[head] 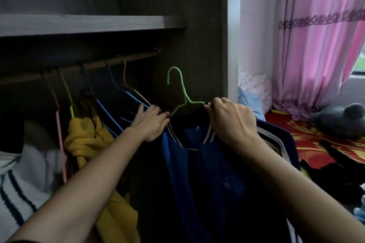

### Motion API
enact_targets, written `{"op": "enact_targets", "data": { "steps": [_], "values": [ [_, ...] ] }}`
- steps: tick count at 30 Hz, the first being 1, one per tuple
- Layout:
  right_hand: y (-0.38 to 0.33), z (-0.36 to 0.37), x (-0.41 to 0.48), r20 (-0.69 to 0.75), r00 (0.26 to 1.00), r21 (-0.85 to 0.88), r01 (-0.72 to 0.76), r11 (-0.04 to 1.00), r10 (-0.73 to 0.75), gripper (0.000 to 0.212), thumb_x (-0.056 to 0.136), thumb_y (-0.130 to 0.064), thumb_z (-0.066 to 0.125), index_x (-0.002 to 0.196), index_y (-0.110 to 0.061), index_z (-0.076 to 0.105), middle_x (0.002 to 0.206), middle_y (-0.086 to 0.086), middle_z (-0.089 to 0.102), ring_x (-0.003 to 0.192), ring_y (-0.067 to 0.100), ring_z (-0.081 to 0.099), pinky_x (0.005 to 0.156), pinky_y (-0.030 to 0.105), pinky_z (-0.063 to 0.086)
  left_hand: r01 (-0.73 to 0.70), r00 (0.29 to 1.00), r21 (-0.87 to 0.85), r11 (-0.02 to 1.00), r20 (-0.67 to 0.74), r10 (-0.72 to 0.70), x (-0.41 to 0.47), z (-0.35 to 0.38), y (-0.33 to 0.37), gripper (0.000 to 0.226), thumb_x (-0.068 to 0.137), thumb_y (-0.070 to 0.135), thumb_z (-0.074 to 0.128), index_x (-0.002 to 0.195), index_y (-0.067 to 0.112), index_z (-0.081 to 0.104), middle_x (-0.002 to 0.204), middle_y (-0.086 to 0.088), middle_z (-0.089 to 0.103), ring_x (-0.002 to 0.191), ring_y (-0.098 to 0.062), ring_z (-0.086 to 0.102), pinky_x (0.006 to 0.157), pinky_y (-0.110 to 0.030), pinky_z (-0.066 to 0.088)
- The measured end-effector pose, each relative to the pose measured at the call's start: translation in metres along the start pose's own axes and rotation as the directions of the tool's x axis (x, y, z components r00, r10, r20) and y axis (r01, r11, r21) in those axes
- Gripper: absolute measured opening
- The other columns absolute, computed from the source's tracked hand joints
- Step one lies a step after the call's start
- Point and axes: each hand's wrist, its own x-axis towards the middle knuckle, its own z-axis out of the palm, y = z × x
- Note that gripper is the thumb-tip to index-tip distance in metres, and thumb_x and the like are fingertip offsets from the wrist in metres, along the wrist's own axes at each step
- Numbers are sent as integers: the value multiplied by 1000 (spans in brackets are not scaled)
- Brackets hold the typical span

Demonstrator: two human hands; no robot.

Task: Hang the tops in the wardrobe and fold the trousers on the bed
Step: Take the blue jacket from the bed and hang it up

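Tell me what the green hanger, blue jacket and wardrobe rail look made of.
Green hanger: thin wire, probably metal under a matte green coating, given its slim bent hook. Blue jacket: soft fabric with a striped ribbed collar. Wardrobe rail: brownish rod, seemingly wood; too dim to be sure.

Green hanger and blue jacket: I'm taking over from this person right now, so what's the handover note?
Right hand pinches the green hanger by one arm, at the collar.
Left hand grips the blue jacket at the hanger's other end.
The jacket is on the hanger, but the hook is not yet on the rail.
Done: a yellow top hangs in the wardrobe.
Left: hook the hanger on the rail. Dark clothes lie unfolded on the bed; I cannot tell whether they are trousers.
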Motion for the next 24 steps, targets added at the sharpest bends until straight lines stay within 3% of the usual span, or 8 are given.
{"op": "enact_targets", "data": {
  "steps": [7,13,20,24],
  "values": [
    [6,16,6,12,999,13,-45,999,45,38,104,-46,40,92,-16,59,89,5,67,73,35,68,52,33,27,53,998,108,993,35,-57,14,17,-13,50,104,47,18,132,29,56,157,-17,19,143,-34,16,119,-50,10],
    [2,18,9,18,997,17,-80,997,79,41,105,-47,34,96,-15,58,93,5,67,76,33,67,55,34,31,113,989,222,968,73,-132,11,23,-31,46,103,45,19,132,23,48,136,-7,52,130,-27,39,114,-49,17],
    [-16,3,9,27,1000,46,-10,999,8,41,105,-47,34,95,-16,59,91,3,67,74,31,66,54,34,34,181,950,234,955,209,-231,-9,32,-59,49,104,46,18,138,20,41,137,-7,55,129,-27,44,116,-50,12],
    [-22,-6,16,5,1000,17,-16,1000,16,40,105,-45,35,97,-14,58,95,5,68,80,33,67,54,34,26,213,935,277,937,222,-279,-24,36,-80,47,101,47,32,139,21,41,138,-7,54,129,-26,46,116,-45,14]
  ]
}}
